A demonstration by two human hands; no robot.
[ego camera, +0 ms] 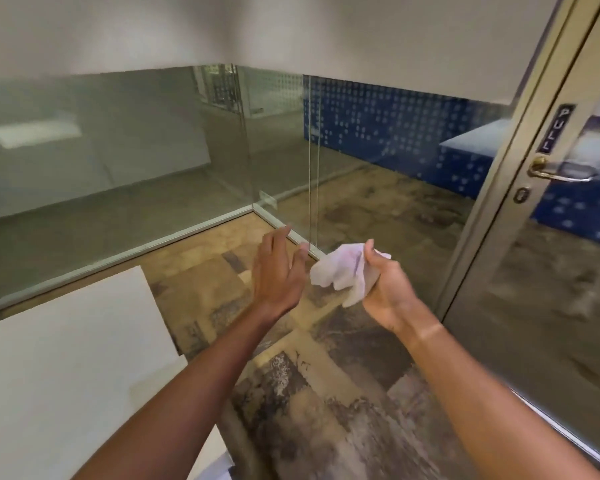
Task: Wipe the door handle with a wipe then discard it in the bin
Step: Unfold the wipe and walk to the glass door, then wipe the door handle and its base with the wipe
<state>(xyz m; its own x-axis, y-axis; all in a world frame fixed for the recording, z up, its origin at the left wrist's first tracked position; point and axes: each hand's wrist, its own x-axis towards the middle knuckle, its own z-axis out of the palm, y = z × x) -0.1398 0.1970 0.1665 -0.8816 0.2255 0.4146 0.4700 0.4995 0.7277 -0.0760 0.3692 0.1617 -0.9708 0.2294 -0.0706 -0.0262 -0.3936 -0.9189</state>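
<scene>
A crumpled white wipe (pixel 340 271) hangs from my right hand (pixel 387 285), which grips it at waist height in the middle of the view. My left hand (pixel 278 271) is held flat with fingers apart just to the left of the wipe, holding nothing. The brass and chrome lever door handle (pixel 558 171) sits on the glass door (pixel 534 306) at the right, well above and to the right of both hands, under a "PULL" label (pixel 556 128). No bin is in view.
A white tabletop (pixel 66 375) fills the lower left. Glass partition walls (pixel 118 168) with a metal floor track run across the back. Patterned carpet (pixel 309 393) covers the floor between the table and the door.
</scene>
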